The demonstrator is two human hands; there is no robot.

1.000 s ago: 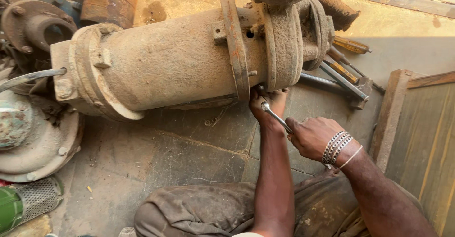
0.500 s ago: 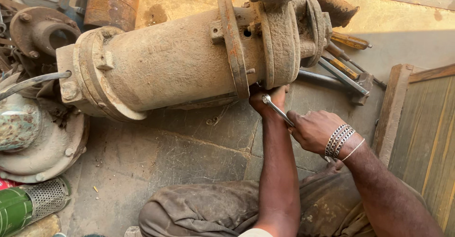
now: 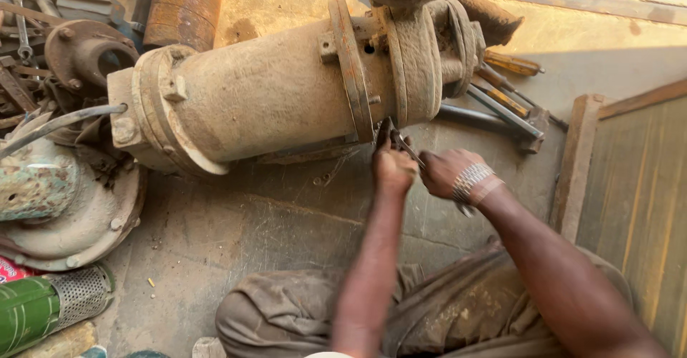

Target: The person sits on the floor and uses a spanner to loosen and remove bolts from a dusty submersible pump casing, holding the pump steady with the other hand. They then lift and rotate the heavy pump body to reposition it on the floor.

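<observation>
Pump housing (image 3: 272,93), big rusty one, is lying on its side across the concrete floor (image 3: 215,222) right in front of us, and we're working at the flange (image 3: 354,64) about two thirds along it. We're closing our right hand (image 3: 447,172) around the handle of a slim metal wrench (image 3: 401,143), and its head is reaching up under the flange where it meets the floor side of the body. Our left hand (image 3: 392,166) is curled shut right beside it, touching the wrench near the head end, fingers up against the underside of the casting. Can't really see the bolt itself, it's hiding behind our knuckles.

We're wearing a beaded bracelet (image 3: 469,180) on the right wrist and sitting with a knee (image 3: 286,315) in dusty brown trousers poking into the bottom of the view.

Behind the housing, some long tools with yellowish handles (image 3: 512,64) are lying on the floor. Off to the left, we're looking at a round rusty cover plate (image 3: 79,222), a green cylinder with a mesh end (image 3: 43,308) and a pile of scrap parts (image 3: 64,36). A wooden panel (image 3: 630,172) is leaning along the right side.
</observation>
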